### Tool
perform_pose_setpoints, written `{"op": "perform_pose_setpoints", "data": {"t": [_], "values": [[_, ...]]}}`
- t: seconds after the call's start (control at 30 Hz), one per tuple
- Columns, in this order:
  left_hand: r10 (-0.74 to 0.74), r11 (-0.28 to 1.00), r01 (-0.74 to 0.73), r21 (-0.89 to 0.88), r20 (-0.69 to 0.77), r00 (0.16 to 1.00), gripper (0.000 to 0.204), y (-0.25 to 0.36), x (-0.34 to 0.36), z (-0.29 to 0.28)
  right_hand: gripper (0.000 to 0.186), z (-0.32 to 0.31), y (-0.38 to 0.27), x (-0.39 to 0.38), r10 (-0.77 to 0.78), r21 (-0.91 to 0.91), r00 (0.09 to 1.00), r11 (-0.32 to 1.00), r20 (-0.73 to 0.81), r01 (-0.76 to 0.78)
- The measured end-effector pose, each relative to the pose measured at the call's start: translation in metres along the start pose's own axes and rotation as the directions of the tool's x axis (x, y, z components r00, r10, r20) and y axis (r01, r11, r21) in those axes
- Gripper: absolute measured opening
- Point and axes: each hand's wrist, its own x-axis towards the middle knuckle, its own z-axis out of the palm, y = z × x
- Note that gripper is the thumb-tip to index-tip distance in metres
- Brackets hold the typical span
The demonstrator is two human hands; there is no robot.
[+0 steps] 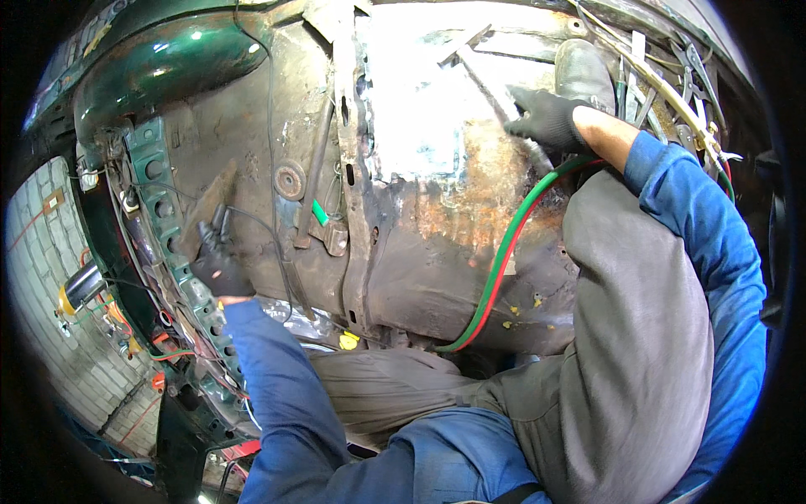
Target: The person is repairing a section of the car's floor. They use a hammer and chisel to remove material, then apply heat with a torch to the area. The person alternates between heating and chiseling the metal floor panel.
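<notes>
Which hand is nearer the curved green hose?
The right black-gloved hand: the curved green hose passes close by; the left black-gloved hand is farther away.

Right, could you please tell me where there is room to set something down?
The floor panel looks bare between the ridge and the green and red hoses; another patch lies below the green bulge, left of the thin cable. Crowding is left of the ridge, around the round disc and long bar, and upper right, among the tools.

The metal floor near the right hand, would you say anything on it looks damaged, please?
Yes: a rust-brown patch below and left of the right hand looks corroded, unlike the greyer metal below it.
</notes>
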Motion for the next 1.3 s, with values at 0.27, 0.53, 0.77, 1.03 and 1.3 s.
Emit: {"op": "perform_pose_setpoints", "data": {"t": [0.27, 0.53, 0.77, 1.03, 1.3], "values": [[0.173, 0.731, -0.414, 0.542, 0.440, 0.881, 0.057, -0.098, -0.001, 0.050, 0.062, -0.035, -0.008, -0.022, -0.047, 0.184, 0.999, 0.982, 0.027, 0.041], [0.071, 0.549, -0.591, 0.591, 0.671, 0.738, 0.076, -0.104, -0.007, 0.074, 0.049, -0.053, 0.005, -0.043, -0.079, 0.290, 0.958, 0.943, -0.275, 0.161], [-0.180, 0.541, -0.529, 0.654, 0.704, 0.687, 0.082, -0.085, 0.006, 0.062, 0.043, -0.067, 0.047, -0.094, -0.015, 0.107, 0.726, 0.987, -0.688, 0.121], [-0.145, 0.554, -0.542, 0.632, 0.715, 0.684, 0.058, -0.063, -0.005, 0.007, 0.061, -0.090, 0.151, -0.191, -0.088, -0.452, 0.510, 0.606, -0.856, -0.655], [-0.099, 0.693, -0.417, 0.588, 0.650, 0.753, 0.049, 0.005, -0.064, -0.066, 0.077, -0.068, 0.225, -0.234, 0.415, -0.169, 0.492, 0.607, -0.765, -0.776]]}}
